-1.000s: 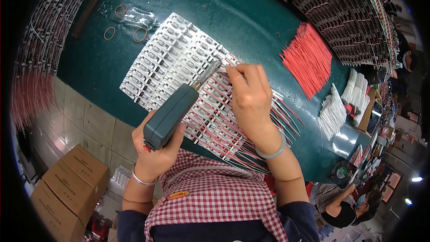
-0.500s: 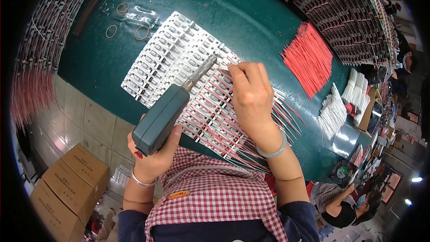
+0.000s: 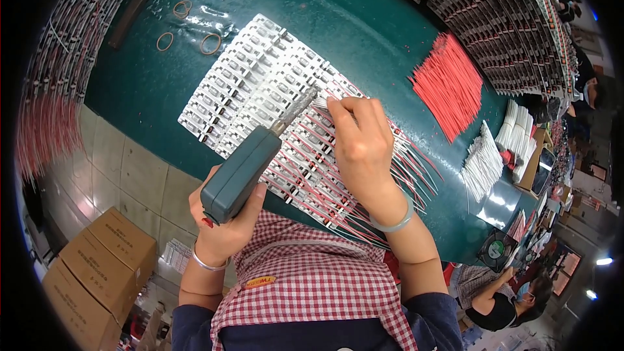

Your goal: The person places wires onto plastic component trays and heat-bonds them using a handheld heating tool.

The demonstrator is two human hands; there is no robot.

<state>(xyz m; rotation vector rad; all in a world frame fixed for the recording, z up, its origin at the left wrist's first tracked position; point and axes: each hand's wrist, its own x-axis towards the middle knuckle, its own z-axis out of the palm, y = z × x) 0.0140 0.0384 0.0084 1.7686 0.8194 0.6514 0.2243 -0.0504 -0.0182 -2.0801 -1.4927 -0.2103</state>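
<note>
My left hand (image 3: 229, 211) is closed around the handle of a dark green soldering gun (image 3: 242, 172). Its long grey tip rests over a white panel (image 3: 260, 71) of many small repeated units in rows. Close to that tip, my right hand (image 3: 363, 146) pinches thin white wires (image 3: 320, 101), whose ends poke out past the fingertips. Red and white wires (image 3: 305, 175) lie across the near right part of the panel and trail off its right side. The far left rows carry no wires. The exact contact at the tip is too small to make out.
Right of the panel lie a pile of red wires (image 3: 448, 88) and a bundle of white wires (image 3: 483, 162). Rubber bands (image 3: 210, 43) lie at the far left. Stacked wired panels (image 3: 481, 19) rise at the back right. A small fan (image 3: 497, 250) and a co-worker (image 3: 507, 299) are at right; cartons (image 3: 104, 266) stand lower left.
The soldering gun and my left hand have shifted slightly right. My right fingertips have moved slightly left, and more white wire ends show at them. The panel sits almost the same.
</note>
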